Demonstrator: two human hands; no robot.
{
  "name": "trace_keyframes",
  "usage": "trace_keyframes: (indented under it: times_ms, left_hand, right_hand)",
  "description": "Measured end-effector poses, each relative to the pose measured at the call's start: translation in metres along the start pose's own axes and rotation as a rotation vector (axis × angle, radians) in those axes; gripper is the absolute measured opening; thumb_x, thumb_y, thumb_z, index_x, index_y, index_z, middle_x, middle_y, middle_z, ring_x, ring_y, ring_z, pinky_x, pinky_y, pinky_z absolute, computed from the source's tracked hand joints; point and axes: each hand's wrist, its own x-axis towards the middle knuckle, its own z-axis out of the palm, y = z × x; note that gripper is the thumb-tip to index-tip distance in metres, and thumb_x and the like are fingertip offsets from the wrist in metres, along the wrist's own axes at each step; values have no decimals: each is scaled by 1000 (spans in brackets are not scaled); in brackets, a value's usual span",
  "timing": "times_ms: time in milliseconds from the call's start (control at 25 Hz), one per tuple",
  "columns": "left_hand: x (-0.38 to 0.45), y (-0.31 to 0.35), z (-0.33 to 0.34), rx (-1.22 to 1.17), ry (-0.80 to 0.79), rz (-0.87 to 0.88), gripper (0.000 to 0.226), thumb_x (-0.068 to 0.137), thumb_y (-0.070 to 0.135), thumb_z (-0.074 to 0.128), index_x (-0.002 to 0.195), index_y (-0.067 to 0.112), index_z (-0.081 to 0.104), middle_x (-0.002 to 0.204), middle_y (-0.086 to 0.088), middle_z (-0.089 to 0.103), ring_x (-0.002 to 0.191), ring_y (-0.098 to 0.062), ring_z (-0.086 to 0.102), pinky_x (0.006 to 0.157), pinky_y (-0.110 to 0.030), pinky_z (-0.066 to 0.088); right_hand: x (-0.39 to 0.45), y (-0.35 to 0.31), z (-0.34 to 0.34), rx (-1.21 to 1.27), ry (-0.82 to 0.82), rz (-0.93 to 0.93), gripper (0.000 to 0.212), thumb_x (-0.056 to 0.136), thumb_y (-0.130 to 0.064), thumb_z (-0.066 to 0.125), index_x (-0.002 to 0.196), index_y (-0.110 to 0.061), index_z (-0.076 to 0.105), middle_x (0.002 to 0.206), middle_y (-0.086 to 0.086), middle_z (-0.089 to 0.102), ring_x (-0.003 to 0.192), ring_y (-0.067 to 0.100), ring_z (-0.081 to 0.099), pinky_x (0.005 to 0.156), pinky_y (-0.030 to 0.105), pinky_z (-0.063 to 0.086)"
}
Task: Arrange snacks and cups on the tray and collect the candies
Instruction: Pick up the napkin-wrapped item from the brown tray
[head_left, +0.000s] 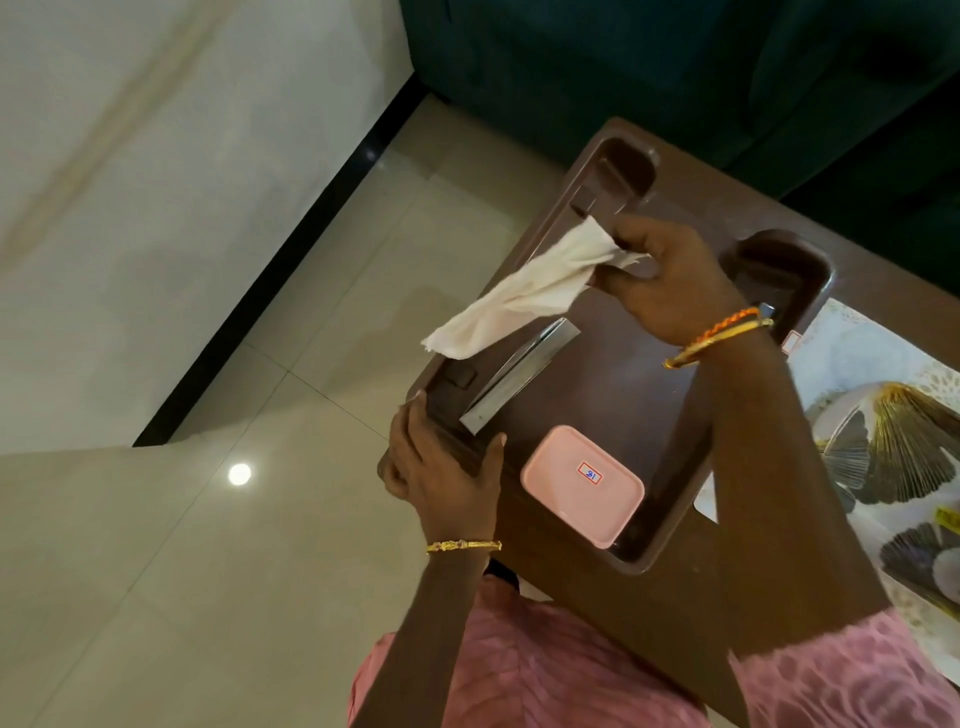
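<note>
Brown tray (613, 332) sat on counter (883, 291), landmark for all below. Left hand (441, 467) gripped tray's near-left rim, fingers curled over edge, thumb resting on inside. Right hand (670, 275) hovered above tray's far half, fingers pinching crumpled white tissue (524, 296), which trailed left past tray's rim. Small pink tray (582, 486) with red-bordered label lay inside brown tray, near end. Flat silver strip (519, 376) lay inside, left of centre. Patterned mat (883, 415) lay on counter right of tray.
</note>
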Motion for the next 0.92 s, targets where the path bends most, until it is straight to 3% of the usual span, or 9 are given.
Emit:
trace_keyframes:
  times_ms: [80, 160, 360, 560, 640, 760, 920]
  left_hand:
    - [1, 3, 0, -45, -16, 1, 93, 61, 38, 81, 137, 14, 35, 141, -11, 41, 130, -28, 37, 104, -45, 23]
    - [2, 5, 0, -82, -38, 0, 95, 59, 38, 82, 138, 15, 35, 141, -9, 42, 132, -26, 36, 105, -44, 23]
    - [2, 10, -2, -125, -22, 29, 98, 56, 43, 80, 138, 15, 34, 140, -8, 44, 129, -26, 40, 101, -42, 27]
    - [6, 20, -1, -74, -23, 70, 94, 57, 40, 83, 135, 12, 39, 136, -10, 48, 124, -28, 46, 97, -39, 29]
    - [7, 24, -4, -97, 12, 125, 85, 60, 44, 79, 131, 11, 45, 131, -10, 53, 119, -26, 51, 96, -40, 35]
    - [10, 25, -9, -182, 89, 204, 54, 75, 43, 66, 115, 9, 56, 113, -10, 64, 105, -20, 58, 87, -35, 42]
    - [16, 22, -8, -104, 92, 189, 24, 83, 26, 63, 89, 4, 65, 85, -11, 69, 83, -32, 63, 74, -39, 41]
  right_hand:
    - [-16, 5, -5, -1, -32, -10, 20, 82, 0, 63, 101, -4, 67, 96, 2, 67, 89, 10, 60, 81, 9, 46]
    - [-24, 12, -2, -40, -67, 13, 20, 82, 2, 62, 100, -5, 67, 93, -2, 63, 88, 8, 57, 79, 6, 43]
    - [-22, 23, 17, -163, -102, 8, 14, 80, 0, 65, 94, -2, 67, 95, 13, 70, 94, 29, 61, 92, 39, 45]
    - [-19, 16, 30, -247, -149, -5, 17, 81, -6, 64, 95, -15, 68, 98, -1, 66, 105, 29, 55, 101, 53, 35]
    - [-18, 11, 29, -188, -135, -39, 16, 81, -6, 65, 93, -16, 68, 98, -2, 67, 103, 29, 57, 99, 54, 37]
    - [-16, 7, 26, -189, -97, -86, 17, 80, -6, 65, 91, -18, 68, 98, -1, 70, 102, 26, 59, 100, 53, 36]
    - [-13, 14, 32, -258, -150, -62, 20, 80, -3, 62, 89, -20, 68, 97, -4, 70, 102, 21, 58, 104, 51, 32]
